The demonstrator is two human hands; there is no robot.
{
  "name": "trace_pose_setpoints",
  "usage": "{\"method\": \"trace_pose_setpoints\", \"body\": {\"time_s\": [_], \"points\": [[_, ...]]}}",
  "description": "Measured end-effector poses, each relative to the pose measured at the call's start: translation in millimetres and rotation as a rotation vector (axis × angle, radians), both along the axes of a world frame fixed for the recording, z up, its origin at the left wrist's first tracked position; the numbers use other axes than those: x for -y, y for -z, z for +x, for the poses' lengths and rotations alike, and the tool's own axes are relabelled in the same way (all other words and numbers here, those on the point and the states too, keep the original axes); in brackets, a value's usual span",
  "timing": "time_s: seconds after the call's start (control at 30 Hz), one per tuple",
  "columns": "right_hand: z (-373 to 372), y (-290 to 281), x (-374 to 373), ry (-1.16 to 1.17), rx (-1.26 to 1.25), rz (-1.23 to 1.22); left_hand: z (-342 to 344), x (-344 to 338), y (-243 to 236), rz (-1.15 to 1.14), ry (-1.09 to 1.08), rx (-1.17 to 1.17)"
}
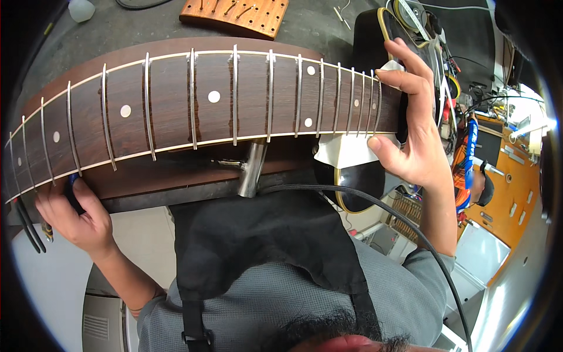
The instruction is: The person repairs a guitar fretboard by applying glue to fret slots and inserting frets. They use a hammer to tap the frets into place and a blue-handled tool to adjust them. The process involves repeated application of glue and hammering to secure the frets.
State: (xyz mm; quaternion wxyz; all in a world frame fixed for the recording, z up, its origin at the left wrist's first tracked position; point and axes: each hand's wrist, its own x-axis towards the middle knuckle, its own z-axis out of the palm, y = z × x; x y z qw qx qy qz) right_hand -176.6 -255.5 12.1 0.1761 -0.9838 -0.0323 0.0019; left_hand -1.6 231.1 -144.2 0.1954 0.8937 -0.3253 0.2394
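Observation:
A guitar neck point(170, 105) with a dark fretboard, silver frets and white dot inlays lies across the bench, its wide end to the right. Several fret ends stick out past its pale edges. My right hand point(419, 129) spans the body end of the fretboard, thumb on the near edge and a finger on the far edge. White sheeting point(346, 151) covers the black guitar body point(358, 190) there. At the left end, my left hand point(76, 217) is curled below the near edge, its thumb against something small and dark blue point(73, 179); the neck partly hides its fingers.
A metal post point(252, 170) stands beneath the neck. A wooden block point(234, 14) with holes holds several fret wires at the back. A black cable point(387, 202) runs past my right forearm. Tape rolls and tools lie at the right; another person point(481, 185) is beyond.

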Motion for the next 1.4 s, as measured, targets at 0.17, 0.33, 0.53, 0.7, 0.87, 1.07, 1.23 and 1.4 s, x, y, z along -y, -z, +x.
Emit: {"method": "trace_pose_setpoints", "body": {"time_s": [0.17,0.33,0.53,0.7,0.87,1.07,1.23,1.4], "points": [[-0.4,5.8,9.7,-0.011,-0.011,-0.02,-18.6,-7.8,16.2,-0.414,0.039,0.038],[7.3,-23.1,-6.3,-0.035,-0.063,-0.129,-7.3,2.7,-44.2,-0.993,0.296,-0.22],[6.3,-20.8,-4.1,-0.088,0.046,-0.086,-33.0,148.8,-144.5,-0.341,0.469,-0.389],[0.7,-11.8,0.7,-0.088,0.133,-0.05,-39.8,234.1,-171.6,0.014,0.892,-0.305],[-3.7,-2.2,1.0,-0.065,0.199,0.005,-41.2,249.8,-164.3,0.166,0.917,-0.212],[-5.7,4.2,1.9,-0.057,0.232,0.015,-46.1,253.6,-157.9,0.06,0.935,-0.196],[-8.3,2.5,1.8,-0.029,0.178,0.03,-43.1,254.1,-159.3,0.236,0.925,-0.119],[-20.0,11.2,-0.4,0.018,0.248,0.122,-40.3,253.9,-155.2,0.21,0.93,-0.113]]}}
